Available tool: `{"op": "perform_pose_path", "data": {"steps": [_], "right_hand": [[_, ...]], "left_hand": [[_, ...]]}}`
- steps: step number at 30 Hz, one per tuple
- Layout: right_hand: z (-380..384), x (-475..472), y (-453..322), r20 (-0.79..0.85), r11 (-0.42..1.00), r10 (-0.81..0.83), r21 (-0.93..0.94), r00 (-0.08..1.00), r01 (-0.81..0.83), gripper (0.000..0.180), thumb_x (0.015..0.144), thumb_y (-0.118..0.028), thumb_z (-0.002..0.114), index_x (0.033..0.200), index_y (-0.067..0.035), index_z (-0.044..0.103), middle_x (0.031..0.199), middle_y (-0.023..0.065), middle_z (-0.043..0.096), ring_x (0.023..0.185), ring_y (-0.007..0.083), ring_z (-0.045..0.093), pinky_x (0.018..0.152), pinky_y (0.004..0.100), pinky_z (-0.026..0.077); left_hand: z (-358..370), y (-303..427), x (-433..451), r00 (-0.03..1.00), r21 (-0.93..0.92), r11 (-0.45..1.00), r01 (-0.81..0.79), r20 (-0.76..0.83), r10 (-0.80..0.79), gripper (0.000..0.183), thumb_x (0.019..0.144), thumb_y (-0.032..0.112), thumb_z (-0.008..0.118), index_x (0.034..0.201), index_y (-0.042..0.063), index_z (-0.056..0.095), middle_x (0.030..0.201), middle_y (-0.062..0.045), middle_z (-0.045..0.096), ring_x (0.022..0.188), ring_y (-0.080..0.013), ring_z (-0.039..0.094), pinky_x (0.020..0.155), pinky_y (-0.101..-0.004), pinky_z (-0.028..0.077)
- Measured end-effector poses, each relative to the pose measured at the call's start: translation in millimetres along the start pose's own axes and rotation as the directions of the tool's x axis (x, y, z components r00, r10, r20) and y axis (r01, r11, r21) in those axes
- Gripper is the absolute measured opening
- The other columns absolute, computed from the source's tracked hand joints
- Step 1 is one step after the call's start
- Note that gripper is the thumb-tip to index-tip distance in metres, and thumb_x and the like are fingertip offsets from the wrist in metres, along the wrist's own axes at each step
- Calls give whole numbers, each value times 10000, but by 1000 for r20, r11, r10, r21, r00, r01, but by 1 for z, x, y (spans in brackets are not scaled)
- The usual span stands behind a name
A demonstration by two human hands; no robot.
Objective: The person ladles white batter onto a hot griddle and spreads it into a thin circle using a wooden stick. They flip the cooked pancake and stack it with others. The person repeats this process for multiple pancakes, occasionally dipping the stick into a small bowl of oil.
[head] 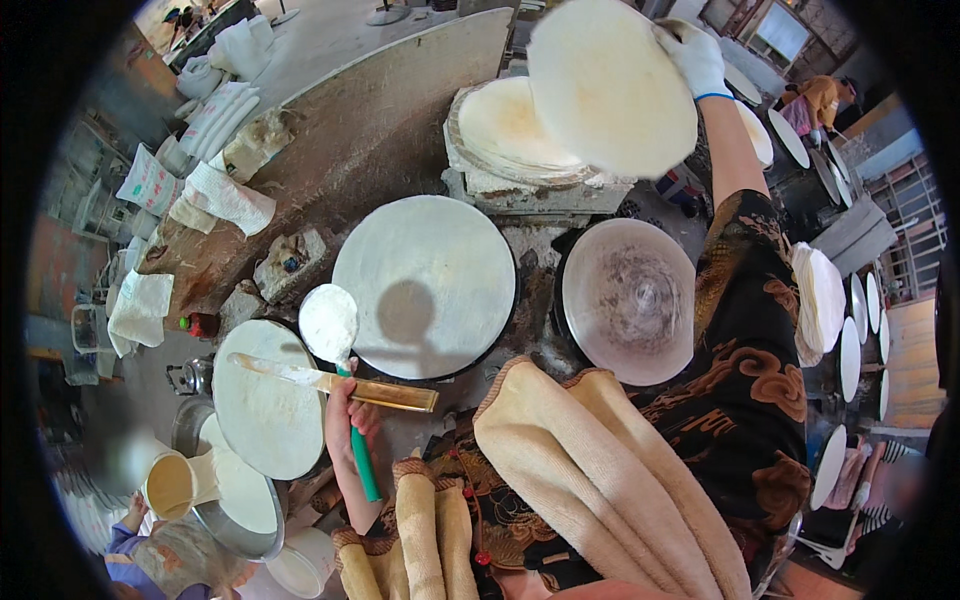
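My left hand (349, 420) grips a green-handled ladle (328, 322) whose round head is coated in white batter. The same hand holds a flat wooden spatula (397, 395), smeared white at its far end. In its white glove, my right hand (688, 61) pinches the edge of a large, thin round pancake (611, 90). That pancake hangs over part of a stack of similar pancakes (506, 124). Pale coatings cover the middle griddle (450, 285) and the left griddle (262, 420). Dark swirled marks show on the right griddle (626, 300).
At lower left, a person pours from a bucket (166, 484) into a metal basin (277, 517) of pale batter. A brown board (360, 120) stands behind the griddles. Towels (570, 450) lie across my front. Other people work among round plates at right.
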State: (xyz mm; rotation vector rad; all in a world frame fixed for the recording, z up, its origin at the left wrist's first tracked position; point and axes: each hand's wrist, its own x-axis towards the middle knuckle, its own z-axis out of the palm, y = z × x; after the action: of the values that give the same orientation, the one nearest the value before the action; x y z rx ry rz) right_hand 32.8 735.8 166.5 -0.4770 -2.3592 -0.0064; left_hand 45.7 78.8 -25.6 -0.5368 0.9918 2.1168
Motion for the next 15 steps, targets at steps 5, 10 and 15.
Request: {"op": "perform_pose_path", "data": {"steps": [5, 10, 15], "right_hand": [[68, 5, -48, 149, 944, -304, -86, 941, 319, 328, 922, -337, 518, 1213, -215, 612, 1080, 123, 659, 979, 287, 642, 843, 394, 514], [202, -89, -41, 418, 692, -447, -399, 791, 602, 495, 873, -123, 475, 1349, -255, 433, 901, 24, 623, 811, 186, 634, 681, 326, 519], [264, -166, -12, 543, 826, -190, -362, 818, 432, 494, 869, -130, 488, 1350, -219, 416, 934, 25, 628, 861, 192, 631, 737, 350, 490]], "left_hand": [[3, 10, 12, 999, -40, 999, -32, -7, 32, 224, 967, 220, 472, 1172, 152, 533, 453, 70, 348, 304, -66, 333, 276, -198, 308], [8, 14, 14, 993, -109, 991, -78, -101, 67, 216, 963, 225, 490, 1156, 142, 540, 471, 70, 382, 301, -63, 351, 274, -201, 307], [-3, 16, 6, 971, -74, 991, -114, -219, 96, 315, 956, 231, 500, 649, 170, 456, 424, 62, 396, 291, -76, 401, 262, -211, 321]]}}
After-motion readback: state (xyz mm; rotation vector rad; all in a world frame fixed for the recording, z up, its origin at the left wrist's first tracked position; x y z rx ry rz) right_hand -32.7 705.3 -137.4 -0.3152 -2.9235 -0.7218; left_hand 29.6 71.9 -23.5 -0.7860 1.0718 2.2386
